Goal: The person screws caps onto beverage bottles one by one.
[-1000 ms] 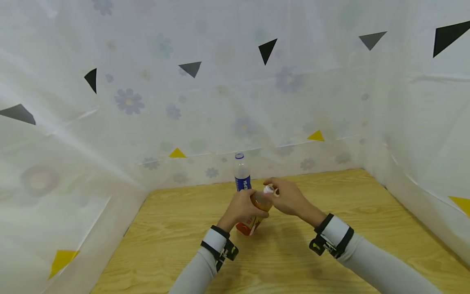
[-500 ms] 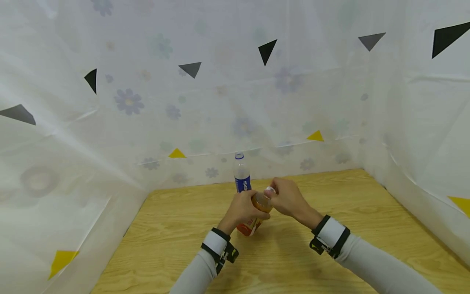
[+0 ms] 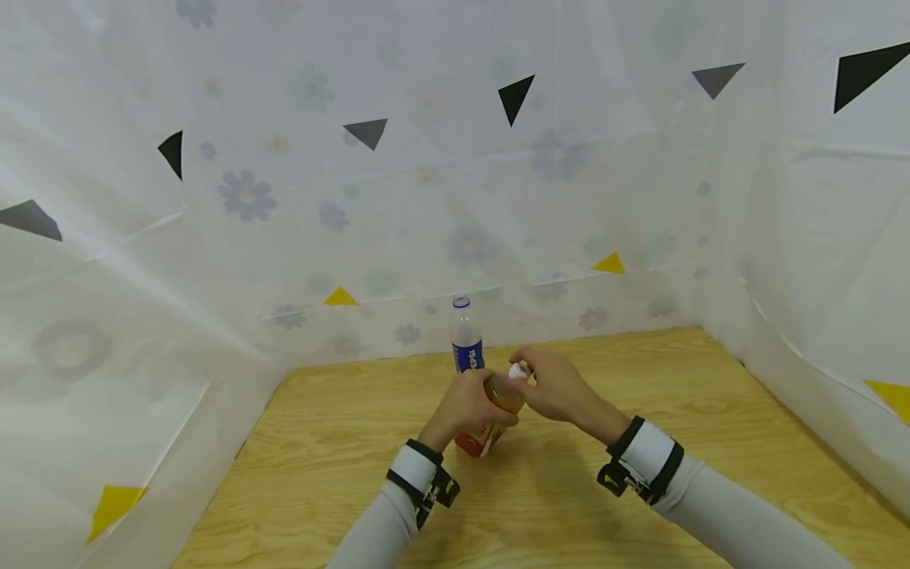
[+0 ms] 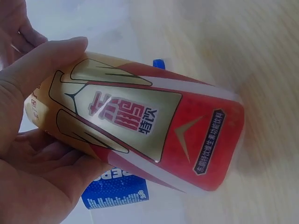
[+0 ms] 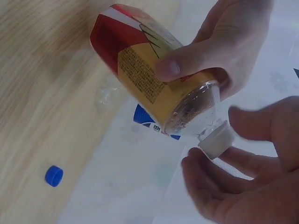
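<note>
- Two hands meet over a wooden table (image 3: 341, 442): the left hand (image 3: 465, 405) is wrapped round the body of a red-and-gold drink bottle (image 4: 140, 135), holding it tilted above the tabletop with its neck towards the right hand (image 3: 558, 387).
- The right wrist view shows that hand's fingers (image 5: 219, 179) loosely cupped about the bottle's white cap (image 5: 217, 140), which is on the neck; whether they grip it or only brush it cannot be told from here.
- Behind the pair, a Pepsi bottle (image 3: 466, 336) with a blue label stands upright near the back wall, well apart from the hands, its own blue cap on.
- One loose blue cap (image 5: 54, 175) lies on the table at its edge, where the floral plastic sheet (image 3: 249, 197) lining the walls begins.
- The held bottle is amber with liquid near the neck, so it looks at least partly full.
- What could go wrong, judged from the tilt: if the white cap comes free while the neck points sideways and down, the drink may spill over the right hand and the table.
- A soft-walled bottle squeezed by the left hand as the seal gives would push liquid out all the faster.
- The white cap is small and lies at the fingertips; a poor hold could send it dropping to the table and rolling off.
</note>
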A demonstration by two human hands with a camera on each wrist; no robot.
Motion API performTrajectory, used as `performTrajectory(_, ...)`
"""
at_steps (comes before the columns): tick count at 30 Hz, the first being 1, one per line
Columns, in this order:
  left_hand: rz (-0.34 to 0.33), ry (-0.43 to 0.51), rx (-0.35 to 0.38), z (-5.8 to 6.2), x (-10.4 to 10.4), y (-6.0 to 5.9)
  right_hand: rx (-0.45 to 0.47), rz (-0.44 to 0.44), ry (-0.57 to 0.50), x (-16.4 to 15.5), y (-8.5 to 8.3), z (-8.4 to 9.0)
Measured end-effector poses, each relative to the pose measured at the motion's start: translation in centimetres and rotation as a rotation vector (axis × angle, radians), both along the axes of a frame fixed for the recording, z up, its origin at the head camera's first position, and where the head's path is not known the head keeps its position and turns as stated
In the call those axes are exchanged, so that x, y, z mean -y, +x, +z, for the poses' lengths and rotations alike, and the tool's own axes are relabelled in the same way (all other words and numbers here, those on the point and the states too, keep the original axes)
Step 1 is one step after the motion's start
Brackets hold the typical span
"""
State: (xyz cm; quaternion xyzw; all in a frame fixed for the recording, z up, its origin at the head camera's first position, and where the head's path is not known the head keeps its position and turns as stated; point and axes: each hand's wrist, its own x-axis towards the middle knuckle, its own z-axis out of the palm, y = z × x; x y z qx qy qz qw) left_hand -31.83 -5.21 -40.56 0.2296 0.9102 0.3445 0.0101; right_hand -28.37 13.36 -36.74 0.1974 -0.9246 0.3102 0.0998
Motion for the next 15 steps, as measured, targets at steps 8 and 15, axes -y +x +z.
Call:
performTrajectory(8,-0.006,-0.012,-0.001,0.71,0.05,0.02,-0.089,0.004,-0.061,0.20,-0.02,0.05)
performTrajectory(15,0.004,0.034,-0.048,0.18,-0.51,0.33,-0.165,-0.049,-0.087,0.07,-0.40,-0.47)
